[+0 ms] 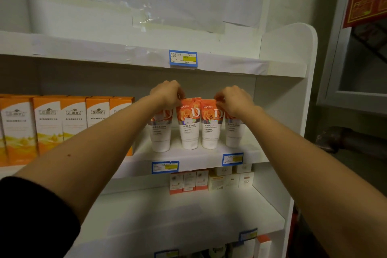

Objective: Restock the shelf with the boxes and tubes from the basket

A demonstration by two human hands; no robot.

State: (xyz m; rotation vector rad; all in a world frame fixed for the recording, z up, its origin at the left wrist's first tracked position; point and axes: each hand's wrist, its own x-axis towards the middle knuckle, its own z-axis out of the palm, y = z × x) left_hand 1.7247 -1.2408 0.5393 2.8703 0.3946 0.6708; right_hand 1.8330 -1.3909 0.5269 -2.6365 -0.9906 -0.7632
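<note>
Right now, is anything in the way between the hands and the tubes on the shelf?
No, nothing visible is. The left hand is already pinching the top of the leftmost tube, and the right hand is on the top of the rightmost tube. All four tubes stand upright on the shelf.

Four orange-and-white tubes [189, 123] standing cap-down (side by side), orange boxes [62, 123] leftward

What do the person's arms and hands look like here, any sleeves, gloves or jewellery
Both hands are bare: no gloves, rings or watch show on the left hand or the right hand. The left arm has a black sleeve pushed up near the elbow, and a small dark spot marks that forearm. The right forearm is uncovered as far as the frame shows.
</note>
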